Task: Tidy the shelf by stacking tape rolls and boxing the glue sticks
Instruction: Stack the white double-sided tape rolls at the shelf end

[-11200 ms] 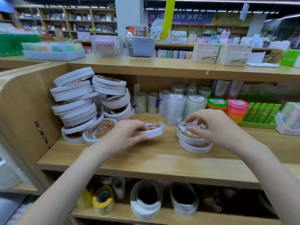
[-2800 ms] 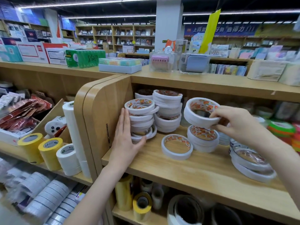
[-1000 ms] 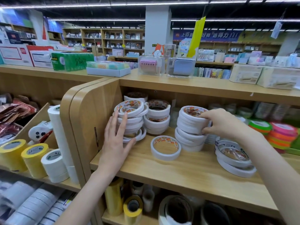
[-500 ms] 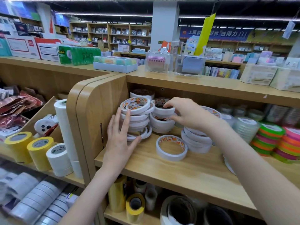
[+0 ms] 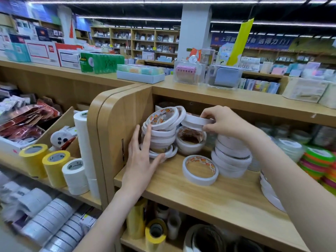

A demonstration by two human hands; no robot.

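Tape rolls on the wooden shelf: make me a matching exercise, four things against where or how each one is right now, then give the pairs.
Things
1. lone tape roll
2. lifted tape roll
3. leaning tape stack
4. yellow tape rolls

States
A. pinched by the right hand above a short stack
B. standing on the lower shelf to the left of the wooden divider
C. lying flat by itself on the shelf board
D. steadied from the side by the straight fingers of the left hand

Pairs: 1-C, 2-A, 3-D, 4-B
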